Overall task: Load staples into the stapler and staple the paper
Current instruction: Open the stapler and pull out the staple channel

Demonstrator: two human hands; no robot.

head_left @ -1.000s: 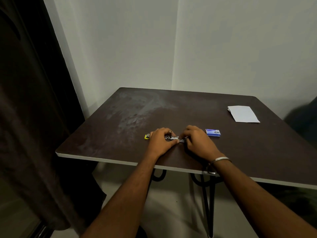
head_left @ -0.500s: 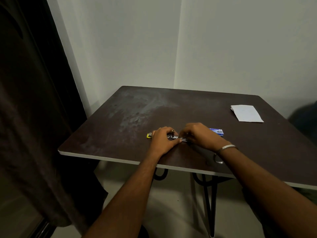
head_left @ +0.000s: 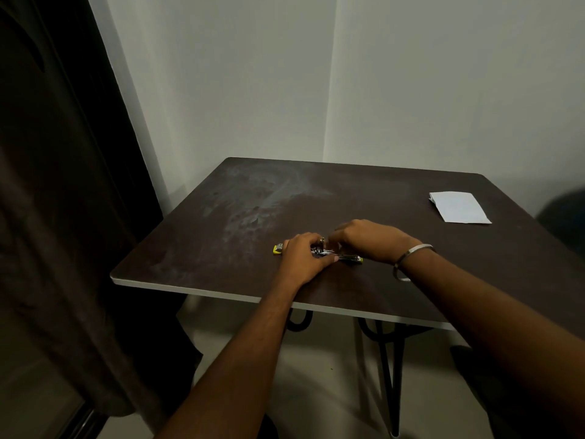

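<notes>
A small stapler (head_left: 323, 251) with yellow ends lies opened flat on the dark table (head_left: 364, 198), near the front edge. My left hand (head_left: 305, 256) presses down on its left half, fingers curled over the metal channel. My right hand (head_left: 370, 237) hovers just behind the right half, fingertips pinched together above the channel; what they pinch is too small to tell. A silver bangle sits on that wrist. The folded white paper (head_left: 459, 206) lies at the far right of the table. The blue staple box is hidden behind my right hand.
The table stands in a corner, pale walls behind and to the left. A dark curtain (head_left: 63, 185) hangs at the left. The table's white front edge (head_left: 221, 293) and black metal legs (head_left: 392, 359) are below my arms. A dark rounded object (head_left: 566, 217) sits beyond the right edge.
My right hand has lifted off the stapler's right half and moved back, uncovering its yellow right end and now hiding the blue staple box. My left hand has stayed put.
</notes>
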